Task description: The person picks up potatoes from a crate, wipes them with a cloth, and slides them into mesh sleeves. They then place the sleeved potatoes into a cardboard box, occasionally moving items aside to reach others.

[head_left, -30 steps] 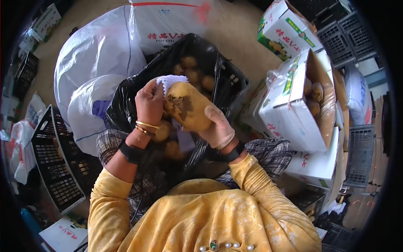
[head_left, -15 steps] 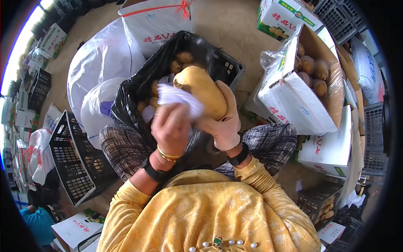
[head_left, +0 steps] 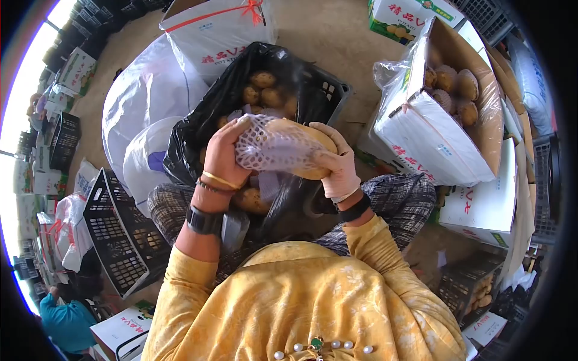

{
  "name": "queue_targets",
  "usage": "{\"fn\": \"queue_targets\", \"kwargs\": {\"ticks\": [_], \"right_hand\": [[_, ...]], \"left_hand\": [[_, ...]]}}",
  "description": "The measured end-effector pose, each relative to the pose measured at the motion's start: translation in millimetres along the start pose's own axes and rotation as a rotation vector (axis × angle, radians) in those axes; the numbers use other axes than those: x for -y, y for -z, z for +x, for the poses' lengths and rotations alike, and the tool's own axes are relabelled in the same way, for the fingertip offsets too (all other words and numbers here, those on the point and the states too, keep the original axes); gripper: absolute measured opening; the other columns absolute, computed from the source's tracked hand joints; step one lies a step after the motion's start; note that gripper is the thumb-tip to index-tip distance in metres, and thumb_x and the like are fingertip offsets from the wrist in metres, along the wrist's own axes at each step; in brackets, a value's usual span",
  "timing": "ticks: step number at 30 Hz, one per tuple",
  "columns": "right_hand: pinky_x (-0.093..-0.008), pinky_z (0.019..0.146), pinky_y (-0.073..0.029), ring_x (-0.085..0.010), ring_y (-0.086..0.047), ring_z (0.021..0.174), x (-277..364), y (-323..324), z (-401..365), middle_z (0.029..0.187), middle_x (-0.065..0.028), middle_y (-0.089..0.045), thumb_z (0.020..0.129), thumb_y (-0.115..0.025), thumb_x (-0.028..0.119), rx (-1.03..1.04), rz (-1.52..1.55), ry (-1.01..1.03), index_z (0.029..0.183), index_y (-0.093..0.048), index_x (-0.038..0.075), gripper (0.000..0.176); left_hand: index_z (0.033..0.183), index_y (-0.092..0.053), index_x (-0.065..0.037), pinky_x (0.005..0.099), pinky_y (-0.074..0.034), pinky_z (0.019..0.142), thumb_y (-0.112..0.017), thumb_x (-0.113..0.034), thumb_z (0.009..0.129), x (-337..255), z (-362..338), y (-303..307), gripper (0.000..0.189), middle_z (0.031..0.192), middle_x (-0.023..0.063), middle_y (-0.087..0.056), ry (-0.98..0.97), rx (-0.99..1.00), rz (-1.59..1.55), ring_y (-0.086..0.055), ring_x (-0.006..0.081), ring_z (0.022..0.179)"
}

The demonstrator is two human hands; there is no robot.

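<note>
A large yellow potato [head_left: 319,143] lies between my two hands above a black crate. White foam netting [head_left: 271,144] is stretched over its left part. My left hand [head_left: 226,150], bare, grips the netted end. My right hand [head_left: 339,161], in a pale glove, has its fingers wrapped round the uncovered right end. Below them, several smaller potatoes [head_left: 271,97] lie in the crate [head_left: 340,99], which is lined with a black plastic bag [head_left: 186,147].
An open carton [head_left: 442,141] of netted potatoes stands at the right. Black crates [head_left: 123,234] and a white sack [head_left: 150,90] are on the left. A tied white carton [head_left: 220,39] stands behind. A person in blue [head_left: 66,322] is at the lower left.
The netting, bunched and blurred before, now covers the potato's left part. The potato has turned from steeply tilted to nearly level, and my left hand has moved up to its left end.
</note>
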State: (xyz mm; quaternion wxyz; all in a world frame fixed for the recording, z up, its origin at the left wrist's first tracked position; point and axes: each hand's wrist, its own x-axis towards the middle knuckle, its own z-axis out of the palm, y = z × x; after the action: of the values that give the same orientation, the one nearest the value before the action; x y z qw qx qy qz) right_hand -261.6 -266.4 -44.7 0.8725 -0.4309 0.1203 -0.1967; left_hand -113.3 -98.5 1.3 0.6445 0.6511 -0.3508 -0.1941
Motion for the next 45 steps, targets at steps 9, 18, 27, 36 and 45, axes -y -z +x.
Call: {"fn": "queue_targets", "kwargs": {"ticks": [9,18,27,36,45], "right_hand": [[-0.0369,0.099,-0.047,-0.0269,-0.06,0.109,-6,14,2,0.12,-0.016,-0.062,0.08,-0.065,0.02,0.139,0.519,-0.145,0.128,-0.051,-0.003,0.056],[-0.0449,0.099,-0.045,-0.0273,-0.058,0.112,7,-5,-13,0.124,-0.014,-0.058,0.079,-0.073,0.037,0.041,0.556,-0.164,0.128,-0.052,0.001,0.064],[-0.0401,0.104,-0.035,-0.027,-0.048,0.12,75,-33,-29,0.129,-0.0168,-0.048,0.064,-0.088,0.031,0.05,-0.677,0.666,0.135,-0.043,-0.003,0.091],[-0.0353,0.101,-0.042,-0.0223,-0.054,0.117,70,-32,-31,0.128,-0.0116,-0.054,0.062,-0.087,0.022,0.015,-0.127,-0.008,0.138,-0.039,0.005,0.091],[-0.0348,0.09,-0.052,-0.0217,-0.061,0.107,321,73,-6,0.12,-0.0111,-0.06,0.07,-0.08,0.008,-0.234,-0.398,0.722,0.131,-0.047,0.003,0.069]], "left_hand": [[0.113,-0.057,0.001,0.035,-0.057,0.078,-0.04,-0.011,0.097,36,14,-16,0.026,0.107,0.0128,-0.067,0.64,0.076,-0.94,-0.068,0.0216,0.09],[0.135,-0.043,-0.006,0.0398,-0.041,0.104,-0.038,-0.036,0.101,84,-23,-70,0.046,0.136,0.0107,-0.05,0.474,-0.18,-0.867,-0.05,0.0244,0.122],[0.118,-0.061,-0.005,0.0435,-0.046,0.098,-0.043,-0.05,0.094,13,-22,-31,0.054,0.117,0.012,-0.065,0.38,0.097,-1.442,-0.061,0.0283,0.108],[0.138,-0.041,0.001,0.0471,-0.035,0.107,-0.033,-0.052,0.098,-52,-8,-72,0.066,0.136,0.0169,-0.05,0.53,0.017,-1.283,-0.047,0.0323,0.125],[0.129,-0.047,0.006,0.0416,-0.046,0.095,-0.049,-0.013,0.095,-12,17,-3,0.039,0.119,0.0215,-0.056,0.37,0.093,-0.817,-0.057,0.0295,0.107]]}}
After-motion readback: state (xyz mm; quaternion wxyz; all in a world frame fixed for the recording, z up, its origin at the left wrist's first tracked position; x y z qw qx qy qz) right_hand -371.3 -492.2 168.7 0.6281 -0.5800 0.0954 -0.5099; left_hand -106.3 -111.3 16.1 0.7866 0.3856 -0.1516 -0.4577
